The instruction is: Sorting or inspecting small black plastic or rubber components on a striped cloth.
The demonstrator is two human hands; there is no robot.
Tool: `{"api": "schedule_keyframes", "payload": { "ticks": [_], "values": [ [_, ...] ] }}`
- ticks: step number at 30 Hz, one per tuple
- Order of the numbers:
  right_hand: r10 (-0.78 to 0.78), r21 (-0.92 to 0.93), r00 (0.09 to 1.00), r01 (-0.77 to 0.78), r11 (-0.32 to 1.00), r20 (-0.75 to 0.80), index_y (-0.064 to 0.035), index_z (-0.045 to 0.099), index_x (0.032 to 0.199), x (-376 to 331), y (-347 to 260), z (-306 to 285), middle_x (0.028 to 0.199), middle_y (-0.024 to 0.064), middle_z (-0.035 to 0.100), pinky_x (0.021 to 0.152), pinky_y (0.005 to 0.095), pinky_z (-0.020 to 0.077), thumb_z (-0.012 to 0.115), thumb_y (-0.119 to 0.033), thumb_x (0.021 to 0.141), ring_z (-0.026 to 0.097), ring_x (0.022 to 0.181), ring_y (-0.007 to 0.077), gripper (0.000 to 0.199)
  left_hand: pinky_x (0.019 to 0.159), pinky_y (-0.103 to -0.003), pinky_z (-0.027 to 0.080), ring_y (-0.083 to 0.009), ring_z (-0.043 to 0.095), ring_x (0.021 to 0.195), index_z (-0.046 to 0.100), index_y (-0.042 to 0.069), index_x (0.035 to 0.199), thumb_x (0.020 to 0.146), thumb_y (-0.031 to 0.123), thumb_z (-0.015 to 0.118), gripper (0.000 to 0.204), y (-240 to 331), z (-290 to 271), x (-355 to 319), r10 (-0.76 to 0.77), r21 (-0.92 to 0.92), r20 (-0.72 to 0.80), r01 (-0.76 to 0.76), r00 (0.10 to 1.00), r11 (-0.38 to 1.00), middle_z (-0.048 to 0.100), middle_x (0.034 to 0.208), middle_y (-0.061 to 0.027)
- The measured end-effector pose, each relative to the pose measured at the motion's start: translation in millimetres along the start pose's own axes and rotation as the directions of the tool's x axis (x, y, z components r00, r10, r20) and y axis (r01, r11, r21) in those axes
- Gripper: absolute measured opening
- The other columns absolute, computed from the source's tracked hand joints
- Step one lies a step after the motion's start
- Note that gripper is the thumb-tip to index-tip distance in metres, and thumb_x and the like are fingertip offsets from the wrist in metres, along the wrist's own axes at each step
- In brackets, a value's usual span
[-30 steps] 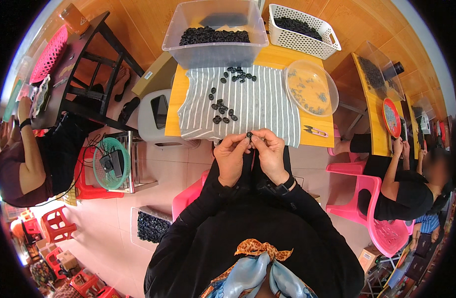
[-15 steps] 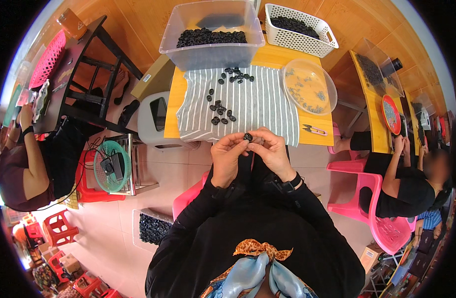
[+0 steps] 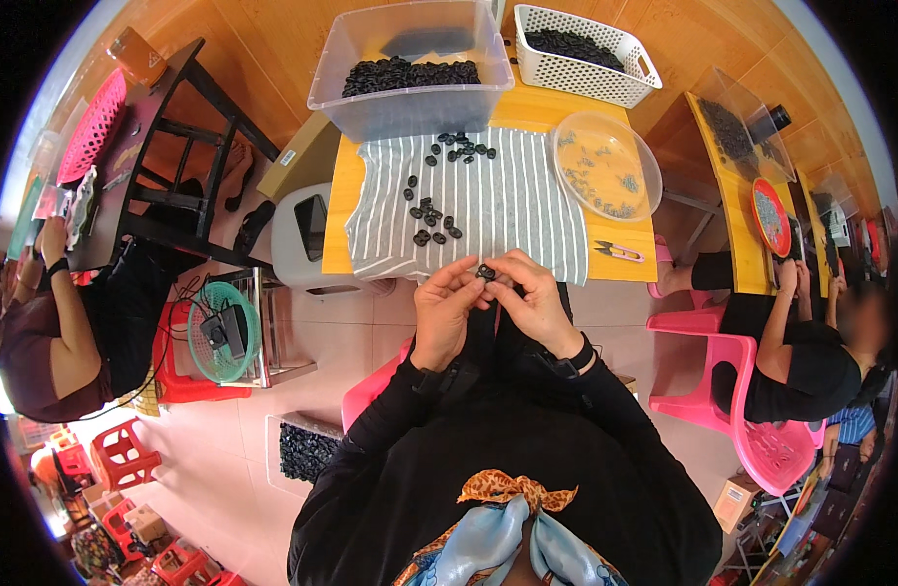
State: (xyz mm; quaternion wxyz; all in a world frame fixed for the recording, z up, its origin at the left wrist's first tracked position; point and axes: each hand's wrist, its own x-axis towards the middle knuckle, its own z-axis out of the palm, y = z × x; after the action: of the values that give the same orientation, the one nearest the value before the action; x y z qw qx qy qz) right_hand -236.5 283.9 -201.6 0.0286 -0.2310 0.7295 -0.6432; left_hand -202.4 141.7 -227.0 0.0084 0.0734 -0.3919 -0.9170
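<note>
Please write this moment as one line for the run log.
left hand: holds small black part | right hand: holds same part | below: striped cloth with loose black parts

Yellow table (image 3: 339, 210) standing on pale tiled floor (image 3: 224, 430); orange wood-panel wall (image 3: 273, 49) running behind; pink plastic chair (image 3: 752, 430) sitting at right; black wooden table (image 3: 166, 127) and red stools (image 3: 122, 454) standing left.

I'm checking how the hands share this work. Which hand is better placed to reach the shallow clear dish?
Probably the right hand: the clear dish lies on its side of the table. Both it and the left hand pinch the small black part at the striped cloth's near edge.
</note>
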Motion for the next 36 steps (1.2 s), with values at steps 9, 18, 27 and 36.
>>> {"api": "schedule_keyframes", "payload": {
  "ticks": [9,18,27,36],
  "values": [
    [0.005,-0.020,1.000,-0.005,1.000,0.029,0.0028,0.059,0.103,-0.9,-1.4,1.1,0.084,0.0059,0.051,0.057,0.0222,0.0418,0.059,0.005,0.079,0.053,0.067,0.0101,0.024,0.063,-0.023,0.052,-0.0142,0.063,0.073,0.061,-0.005,0.107,0.084,-0.004,0.058,0.023,-3.2,-6.2,-1.1,-0.034,0.009,-0.021,0.035,0.999,0.999,0.066,0.092,-0.0128],
    [-0.185,-0.247,0.980,0.164,0.955,-0.067,0.0032,0.059,0.104,-6.0,-4.1,7.2,0.086,0.0105,0.055,0.060,0.0249,0.0463,0.060,0.007,0.076,0.058,0.071,0.0182,0.028,0.064,-0.023,0.053,-0.0152,0.064,0.075,0.063,-0.005,0.101,0.083,-0.005,0.059,0.018,0.4,-8.1,-1.9,-0.093,-0.061,-0.022,0.092,0.995,0.994,0.066,0.091,-0.0126],
    [-0.078,-0.052,0.997,0.078,0.996,0.013,0.0040,0.058,0.105,-3.5,-7.1,2.2,0.086,0.0111,0.054,0.063,0.0246,0.0456,0.055,0.008,0.080,0.058,0.073,0.0187,0.025,0.061,-0.021,0.048,-0.0134,0.060,0.072,0.062,-0.003,0.108,0.081,-0.005,0.061,0.027,-2.8,-7.6,-3.5,-0.001,0.043,0.030,0.000,1.000,0.999,0.063,0.083,-0.0069],
    [-0.132,-0.197,0.991,0.127,0.972,-0.013,0.0050,0.055,0.110,-7.6,-7.9,7.4,0.087,0.0135,0.053,0.062,0.0279,0.0451,0.053,0.007,0.082,0.056,0.071,0.0244,0.027,0.062,-0.021,0.048,-0.0102,0.059,0.071,0.063,-0.001,0.109,0.081,-0.005,0.062,0.028,-2.5,-4.9,-6.7,0.056,0.146,0.029,-0.059,0.998,0.987,0.062,0.082,-0.0047]
  ]
}}
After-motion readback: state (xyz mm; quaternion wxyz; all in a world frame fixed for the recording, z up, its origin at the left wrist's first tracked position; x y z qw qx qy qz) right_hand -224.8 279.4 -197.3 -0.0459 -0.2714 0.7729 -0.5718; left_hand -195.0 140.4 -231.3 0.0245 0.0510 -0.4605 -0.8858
